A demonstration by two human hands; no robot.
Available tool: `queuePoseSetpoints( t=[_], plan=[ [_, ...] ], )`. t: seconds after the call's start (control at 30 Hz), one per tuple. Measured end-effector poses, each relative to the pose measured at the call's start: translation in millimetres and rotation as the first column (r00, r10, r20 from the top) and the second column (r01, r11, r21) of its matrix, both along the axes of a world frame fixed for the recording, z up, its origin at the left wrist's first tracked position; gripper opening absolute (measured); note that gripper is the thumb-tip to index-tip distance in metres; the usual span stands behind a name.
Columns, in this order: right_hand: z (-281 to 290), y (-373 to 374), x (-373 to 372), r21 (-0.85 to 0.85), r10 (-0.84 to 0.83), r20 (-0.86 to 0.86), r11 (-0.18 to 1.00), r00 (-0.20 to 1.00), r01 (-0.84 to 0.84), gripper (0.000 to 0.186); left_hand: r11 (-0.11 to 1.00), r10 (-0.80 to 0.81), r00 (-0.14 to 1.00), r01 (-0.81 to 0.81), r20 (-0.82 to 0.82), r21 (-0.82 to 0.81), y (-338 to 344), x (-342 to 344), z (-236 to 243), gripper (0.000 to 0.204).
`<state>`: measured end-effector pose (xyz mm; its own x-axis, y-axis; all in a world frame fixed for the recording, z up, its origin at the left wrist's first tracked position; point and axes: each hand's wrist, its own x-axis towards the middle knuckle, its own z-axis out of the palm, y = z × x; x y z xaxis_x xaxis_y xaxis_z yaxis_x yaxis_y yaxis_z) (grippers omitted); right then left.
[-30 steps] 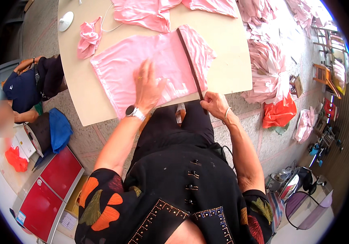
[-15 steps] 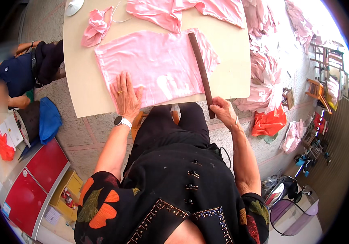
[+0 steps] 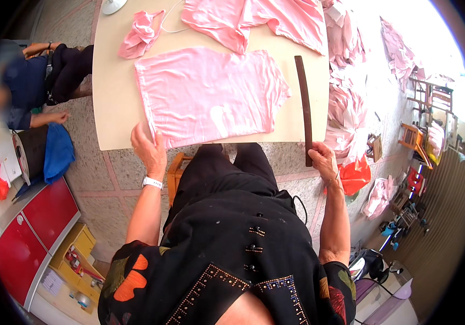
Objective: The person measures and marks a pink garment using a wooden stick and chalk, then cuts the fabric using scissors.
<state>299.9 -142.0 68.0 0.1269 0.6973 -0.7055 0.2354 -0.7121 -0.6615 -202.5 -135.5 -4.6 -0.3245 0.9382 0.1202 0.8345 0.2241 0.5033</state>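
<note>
A pink garment piece (image 3: 205, 92) lies spread on the pale table, its gathered hem on the left. At the near left corner of that hem is my left hand (image 3: 150, 151), its thumb on the cloth and its bent fingers closed round the edge. My right hand (image 3: 324, 160) grips the near end of a long, dark brown flat stick (image 3: 304, 103). The stick reaches away over the table, to the right of the cloth and apart from it.
More pink cloth (image 3: 254, 21) and a crumpled pink piece (image 3: 141, 35) occupy the far part of the table (image 3: 114, 108). Pink cloth heaps (image 3: 346, 103) and a red bag (image 3: 355, 176) lie at the right. Another person (image 3: 32, 81) is at the left, near red cabinets (image 3: 21, 244).
My right hand has moved the stick right, off the garment. My left hand has gone from lying flat on the cloth to its near left corner.
</note>
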Motion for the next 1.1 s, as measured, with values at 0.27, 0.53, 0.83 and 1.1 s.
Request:
queuePoseSetpoints(
  t=[0.27,0.53,0.83,1.1],
  plan=[
    [-31,28,39,0.037,0.123,-0.004,0.992,0.992,-0.122,0.023,0.815,0.576,0.729,-0.479,0.369,-0.326,-29,-6,-4,0.061],
    [-5,78,52,-0.049,0.324,0.066,0.946,0.944,-0.321,0.027,0.742,0.65,0.398,-0.52,0.648,-0.424,-25,10,7,0.055],
    [-24,120,88,0.028,0.536,0.186,0.835,0.823,-0.55,0.031,0.766,0.623,0.478,-0.534,0.619,-0.358,-26,2,-11,0.036],
    [-43,149,92,0.094,0.578,0.166,0.797,0.799,-0.597,0.03,0.75,0.611,0.422,-0.579,0.67,-0.319,-29,15,-13,0.037]
  ],
)
